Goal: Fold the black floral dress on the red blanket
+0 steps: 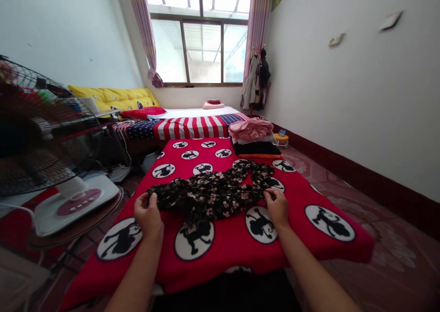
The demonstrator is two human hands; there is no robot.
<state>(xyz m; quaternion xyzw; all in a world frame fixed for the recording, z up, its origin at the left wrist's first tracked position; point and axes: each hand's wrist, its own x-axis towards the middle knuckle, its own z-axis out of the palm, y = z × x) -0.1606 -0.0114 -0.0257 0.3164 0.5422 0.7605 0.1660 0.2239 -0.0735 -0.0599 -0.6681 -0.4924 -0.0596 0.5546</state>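
A black garment with a pink floral print lies crumpled and stretched sideways across a red cloth with monkey circles. My left hand pinches its left end between thumb and fingers. At the garment's lower right edge, my right hand has another bit of it pinched. A gap in the fabric near the right side shows the red cloth beneath. Which part of the garment each hand holds, I cannot tell.
A stack of folded clothes, pink on top, sits at the red cloth's far right corner. To the left stands a fan on a round stool. Beyond is a bed with a striped, starred cover. A small yellow stool stands near the right wall.
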